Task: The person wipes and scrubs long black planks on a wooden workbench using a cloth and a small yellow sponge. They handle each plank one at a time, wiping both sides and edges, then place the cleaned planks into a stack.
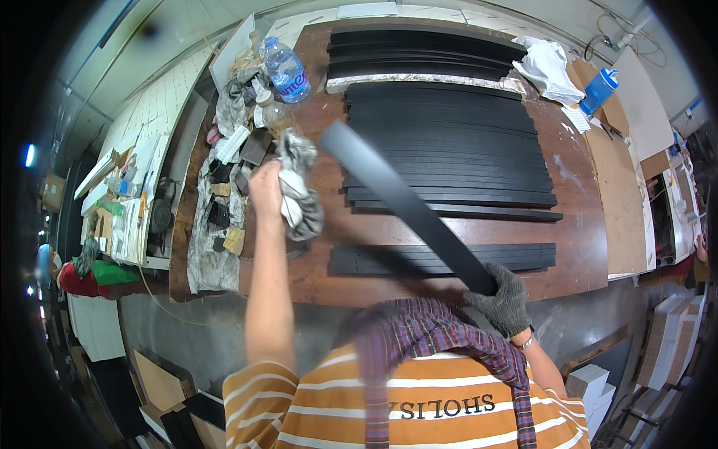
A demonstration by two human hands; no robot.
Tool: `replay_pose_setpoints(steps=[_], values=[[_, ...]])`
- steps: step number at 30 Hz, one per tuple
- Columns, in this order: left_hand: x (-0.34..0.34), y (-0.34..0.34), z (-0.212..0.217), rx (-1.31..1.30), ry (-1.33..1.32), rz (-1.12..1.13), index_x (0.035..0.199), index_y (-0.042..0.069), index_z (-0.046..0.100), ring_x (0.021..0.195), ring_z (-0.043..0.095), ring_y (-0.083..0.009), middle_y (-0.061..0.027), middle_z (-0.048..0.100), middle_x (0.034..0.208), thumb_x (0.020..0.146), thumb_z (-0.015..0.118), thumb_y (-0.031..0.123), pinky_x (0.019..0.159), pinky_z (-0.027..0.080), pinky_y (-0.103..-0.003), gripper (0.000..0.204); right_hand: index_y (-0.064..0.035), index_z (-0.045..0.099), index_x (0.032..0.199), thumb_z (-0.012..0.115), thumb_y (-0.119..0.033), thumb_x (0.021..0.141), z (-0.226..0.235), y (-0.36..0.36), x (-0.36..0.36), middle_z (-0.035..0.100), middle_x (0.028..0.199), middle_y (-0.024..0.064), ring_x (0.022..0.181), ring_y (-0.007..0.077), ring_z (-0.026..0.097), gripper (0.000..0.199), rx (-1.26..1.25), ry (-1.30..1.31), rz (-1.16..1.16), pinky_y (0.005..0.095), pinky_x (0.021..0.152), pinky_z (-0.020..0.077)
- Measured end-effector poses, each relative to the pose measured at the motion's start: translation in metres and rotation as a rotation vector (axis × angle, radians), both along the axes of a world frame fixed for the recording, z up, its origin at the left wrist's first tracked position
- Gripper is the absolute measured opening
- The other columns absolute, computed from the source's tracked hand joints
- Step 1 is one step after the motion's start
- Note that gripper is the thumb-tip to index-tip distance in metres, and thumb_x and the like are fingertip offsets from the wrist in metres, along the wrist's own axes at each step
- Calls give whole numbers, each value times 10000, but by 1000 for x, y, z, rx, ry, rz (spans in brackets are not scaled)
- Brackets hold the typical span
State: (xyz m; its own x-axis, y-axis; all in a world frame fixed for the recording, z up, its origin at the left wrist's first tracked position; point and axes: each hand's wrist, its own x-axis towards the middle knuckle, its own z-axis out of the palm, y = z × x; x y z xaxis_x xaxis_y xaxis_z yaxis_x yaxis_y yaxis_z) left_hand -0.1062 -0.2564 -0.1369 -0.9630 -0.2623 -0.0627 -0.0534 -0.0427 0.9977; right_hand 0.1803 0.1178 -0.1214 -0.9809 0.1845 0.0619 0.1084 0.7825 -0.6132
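The right hand point(507, 301), in a grey knitted glove, is closed around the near end of one long black strip point(407, 206). The strip rises slanted over the brown desk point(576, 224), and its far end points toward the far left part of the desk. The left hand point(267, 187) is bare and is closed on one grey and white rag point(299, 191), which hangs beside the upper part of the strip; I cannot tell if the rag touches it.

On the desk lie three groups of flat black strips. One group point(422, 52) is at the far edge, a large group point(449, 146) covers the middle, and a small pile point(441, 258) lies along the near edge, under the held strip. The strips are too many and too close to count exactly.

At the far left corner stands one clear plastic bottle point(286, 69) with a blue label around its middle. At the far right corner stands one blue bottle point(600, 90) with a white cap, and just beside it lies one crumpled white plastic bag point(550, 67). Along the left edge a dirty grey cloth point(209, 254) carries several small dark blocks and scraps. A pale board point(624, 202) lies against the right edge of the desk.
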Motion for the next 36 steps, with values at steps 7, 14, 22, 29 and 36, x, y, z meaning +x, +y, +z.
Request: replay_pose_setpoints(steps=[7,14,22,29,36], values=[[84,180,72,632,184,-652,1229,-44,597,923,682,-190,-121,689,1096,923,746,136,842,563,-330,385,-21,679,1167,875,-314,740,33,-65,-85,728,957,170,825,296,710,554,-410,280,19,374,759,558],[82,150,174,-400,387,-851,1086,-36,692,776,709,-161,-111,753,954,827,762,63,723,555,-311,286,13,611,1277,731,-160,920,97,-34,-107,684,1066,93,939,186,661,414,-938,525,-69,336,859,565],[113,188,64,-1172,949,-475,1148,-13,640,1062,692,-299,-171,701,1175,675,639,0,1022,486,-518,473,-30,606,1033,619,-307,1007,104,5,-132,563,823,82,797,256,552,279,-1841,634,7,480,907,495],[62,36,-16,-1458,379,-295,1096,7,688,1069,689,-335,-185,704,1179,753,647,-21,974,536,-445,347,-42,540,966,654,-300,949,112,101,-88,458,772,61,715,227,447,282,-1777,936,-117,468,822,431],[70,80,69,-335,385,-471,1184,-15,684,837,694,-129,-88,741,1016,892,737,64,726,569,-287,307,-72,539,989,659,-365,937,93,82,-101,431,791,35,738,208,445,321,-1739,901,30,457,839,421]])
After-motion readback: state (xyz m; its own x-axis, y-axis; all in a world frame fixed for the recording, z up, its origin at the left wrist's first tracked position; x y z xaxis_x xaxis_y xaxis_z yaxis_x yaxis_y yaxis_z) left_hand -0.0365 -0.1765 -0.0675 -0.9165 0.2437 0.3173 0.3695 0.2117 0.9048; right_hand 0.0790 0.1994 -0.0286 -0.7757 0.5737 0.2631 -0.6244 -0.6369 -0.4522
